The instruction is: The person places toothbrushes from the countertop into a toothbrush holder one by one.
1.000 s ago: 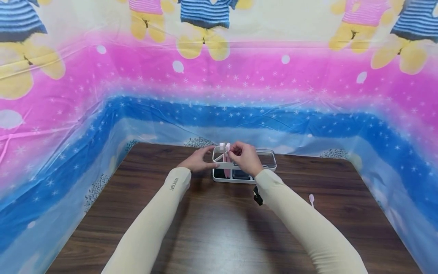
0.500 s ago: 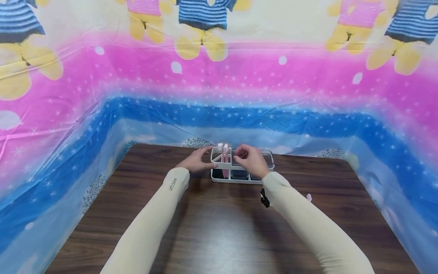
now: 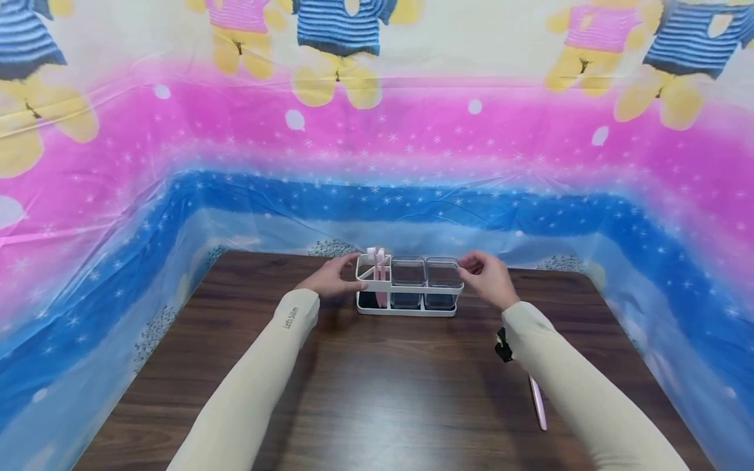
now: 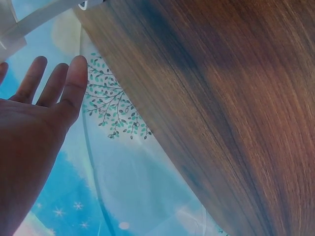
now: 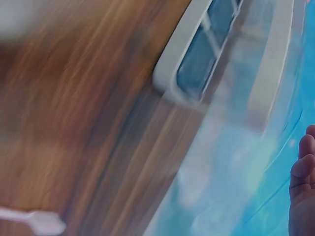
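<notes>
- Centrally: white two-tier rack with clear square cups, pink-and-white toothbrushes upright at left.
- Its left end: person's left hand, fingers extended.
- Right end: right hand, fingers loosely bent; contact unclear.
- Lower right: slim pink toothbrush on brown wooden table.

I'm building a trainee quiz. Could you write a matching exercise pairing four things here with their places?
1. person's left hand
2. loose pink toothbrush
3. two clear square cups
4. person's right hand

A. in the white rectangular holder
B. at the holder's right end
C. lying on the brown wooden table
D. at the holder's left end

Pairs: 1-D, 2-C, 3-A, 4-B
</notes>
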The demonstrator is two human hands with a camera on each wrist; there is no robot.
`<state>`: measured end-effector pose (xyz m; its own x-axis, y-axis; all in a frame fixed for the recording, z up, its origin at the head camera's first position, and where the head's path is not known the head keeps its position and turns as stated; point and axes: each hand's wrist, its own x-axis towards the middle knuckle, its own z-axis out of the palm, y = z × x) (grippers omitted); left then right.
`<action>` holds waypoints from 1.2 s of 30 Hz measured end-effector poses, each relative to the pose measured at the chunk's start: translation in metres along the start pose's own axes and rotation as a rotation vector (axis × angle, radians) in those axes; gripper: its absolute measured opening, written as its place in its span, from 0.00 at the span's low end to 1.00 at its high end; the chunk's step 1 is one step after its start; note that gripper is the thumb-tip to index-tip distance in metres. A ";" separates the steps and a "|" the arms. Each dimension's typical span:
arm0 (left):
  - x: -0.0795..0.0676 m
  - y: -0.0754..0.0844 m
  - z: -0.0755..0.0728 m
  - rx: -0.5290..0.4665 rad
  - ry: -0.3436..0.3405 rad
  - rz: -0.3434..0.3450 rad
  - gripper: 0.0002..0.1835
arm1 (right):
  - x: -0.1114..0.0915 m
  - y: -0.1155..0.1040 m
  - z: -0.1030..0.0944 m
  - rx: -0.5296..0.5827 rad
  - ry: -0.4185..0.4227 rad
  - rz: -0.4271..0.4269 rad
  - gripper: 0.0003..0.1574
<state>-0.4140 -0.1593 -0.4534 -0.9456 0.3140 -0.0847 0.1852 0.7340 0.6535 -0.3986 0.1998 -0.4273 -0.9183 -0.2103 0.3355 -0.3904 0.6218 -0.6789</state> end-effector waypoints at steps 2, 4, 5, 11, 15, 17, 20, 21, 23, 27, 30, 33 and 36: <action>-0.001 0.001 0.000 0.008 -0.001 0.005 0.47 | -0.006 0.012 -0.009 -0.015 0.019 0.005 0.10; -0.001 0.002 -0.001 0.012 -0.001 0.006 0.46 | -0.014 0.021 -0.018 -0.034 0.029 0.023 0.10; -0.001 0.002 -0.001 0.013 -0.004 0.005 0.46 | -0.018 0.027 -0.022 -0.045 0.031 0.035 0.10; 0.000 0.001 0.000 -0.002 -0.011 -0.006 0.47 | -0.046 0.063 -0.038 -0.116 0.039 0.147 0.09; 0.001 0.000 0.001 -0.010 -0.007 0.007 0.47 | -0.064 0.084 -0.045 -0.129 0.052 0.194 0.09; 0.001 0.000 0.002 -0.013 -0.007 0.011 0.47 | -0.071 0.092 -0.049 -0.126 0.052 0.208 0.09; 0.001 0.001 0.001 -0.009 -0.004 0.010 0.47 | -0.079 0.098 -0.053 -0.133 0.046 0.228 0.10; 0.001 0.001 0.001 -0.008 -0.004 0.008 0.47 | -0.081 0.100 -0.054 -0.135 0.044 0.233 0.10; 0.001 0.001 0.001 -0.010 -0.004 0.013 0.47 | -0.085 0.103 -0.055 -0.135 0.038 0.241 0.11; 0.000 0.002 0.001 -0.016 -0.006 0.019 0.47 | -0.092 0.108 -0.058 -0.143 0.027 0.256 0.12; 0.000 0.003 0.001 -0.017 -0.009 0.010 0.47 | -0.098 0.112 -0.060 -0.148 0.014 0.274 0.12; 0.000 0.002 0.001 -0.012 -0.008 0.011 0.48 | -0.103 0.117 -0.062 -0.160 -0.006 0.298 0.11; 0.001 0.001 0.001 -0.004 -0.006 0.017 0.48 | -0.108 0.121 -0.064 -0.179 -0.032 0.308 0.11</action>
<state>-0.4146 -0.1575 -0.4539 -0.9409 0.3297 -0.0778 0.2001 0.7262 0.6577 -0.3421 0.3463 -0.5039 -0.9938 -0.0141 0.1103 -0.0798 0.7816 -0.6187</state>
